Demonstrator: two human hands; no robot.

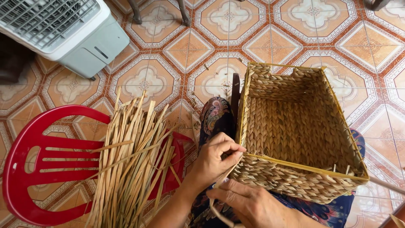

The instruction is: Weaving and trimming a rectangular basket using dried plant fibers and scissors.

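A square woven straw basket [295, 126] with a yellow frame rests on my lap, open side up. My left hand [215, 160] pinches a straw strand at the basket's near left corner, right at the rim. My right hand [253, 204] lies just below that corner, fingers curled on the same pale strand [217, 213], which loops down under the hand. Both hands touch the basket's outer wall.
A bundle of dry straw strips [130, 164] lies across a red plastic chair [29, 169] to my left. A white and grey air cooler [63, 29] stands at the top left on the patterned tile floor [211, 38]. Chair legs [160, 12] show at the top.
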